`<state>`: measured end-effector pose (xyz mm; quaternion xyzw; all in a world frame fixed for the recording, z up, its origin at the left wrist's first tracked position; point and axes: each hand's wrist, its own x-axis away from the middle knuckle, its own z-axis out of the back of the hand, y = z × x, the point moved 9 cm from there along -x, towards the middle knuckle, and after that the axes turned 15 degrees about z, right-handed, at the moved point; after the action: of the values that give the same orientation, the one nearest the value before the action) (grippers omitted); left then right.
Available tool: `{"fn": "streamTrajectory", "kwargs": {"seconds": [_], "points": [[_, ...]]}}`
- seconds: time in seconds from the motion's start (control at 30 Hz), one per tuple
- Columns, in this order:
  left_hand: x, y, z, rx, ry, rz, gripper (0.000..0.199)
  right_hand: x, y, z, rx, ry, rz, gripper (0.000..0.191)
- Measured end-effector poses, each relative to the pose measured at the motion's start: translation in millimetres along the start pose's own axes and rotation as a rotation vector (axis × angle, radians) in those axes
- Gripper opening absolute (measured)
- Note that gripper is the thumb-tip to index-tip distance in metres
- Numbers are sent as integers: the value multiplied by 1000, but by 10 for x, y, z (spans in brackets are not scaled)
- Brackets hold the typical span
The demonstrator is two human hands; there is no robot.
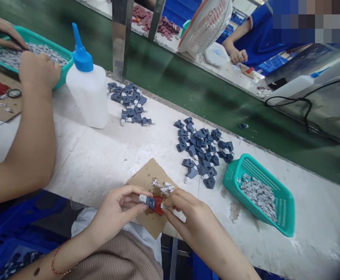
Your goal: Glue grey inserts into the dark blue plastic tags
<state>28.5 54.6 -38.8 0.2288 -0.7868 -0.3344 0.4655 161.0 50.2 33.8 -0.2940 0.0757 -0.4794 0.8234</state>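
Over a brown cardboard square [146, 175], my left hand [121, 208] pinches a small dark blue plastic part [150, 202] with a pale grey piece [142, 198] at its end. My right hand [184, 214] is closed, thumb and fingertips together on a small pale piece [164, 205] close to the blue part. Between the hands shows a red object [158, 205], partly hidden; its kind is unclear. Several loose grey pieces [167, 188] and a wet, shiny patch [156, 182] lie on the cardboard.
Dark blue parts lie in a large pile [200, 144] and a smaller pile [129, 99]. A green basket [231, 175] of grey pieces stands right. A white bottle [90, 97] with blue nozzle stands left, near a co-worker's arm [35, 124]. A fan [205, 27] stands beyond.
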Motion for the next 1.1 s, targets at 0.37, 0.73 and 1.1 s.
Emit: {"fn": "streamTrajectory", "kwargs": {"seconds": [0.37,0.73,1.1], "points": [[-18,66,-89,97,3,-32,13,43,1,294,-223,233,-17,9],[67,194,-235,139,-25,-134,19,-10,-200,366,-363,268,56,10],[122,216,-229,155,0,-196,17,36,-163,351,-456,282,5,7]]}}
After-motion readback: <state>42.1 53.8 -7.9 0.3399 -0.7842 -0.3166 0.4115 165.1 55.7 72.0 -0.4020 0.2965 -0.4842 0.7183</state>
